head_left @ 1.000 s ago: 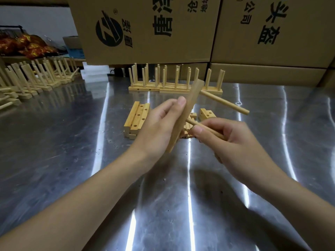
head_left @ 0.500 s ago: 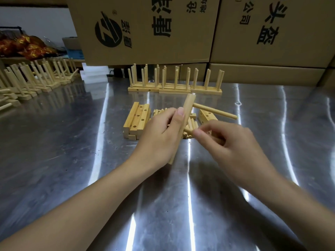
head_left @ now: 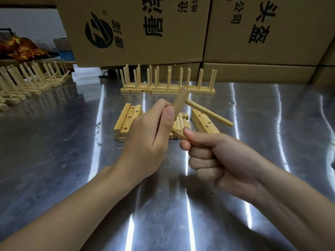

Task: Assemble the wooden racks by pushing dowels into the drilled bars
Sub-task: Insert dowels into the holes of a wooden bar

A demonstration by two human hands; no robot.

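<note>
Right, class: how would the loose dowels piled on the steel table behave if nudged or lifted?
The loose dowels are round and lie on a smooth, shiny table, so a nudge would probably roll them. They look stiff: the seated dowel juts straight from the bar. Thin bare wood, so likely light.

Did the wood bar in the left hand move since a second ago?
Yes. The bar in the left hand dropped lower: its top end crossed the upright pegs of the finished racks before; now it only reaches their base.
</note>
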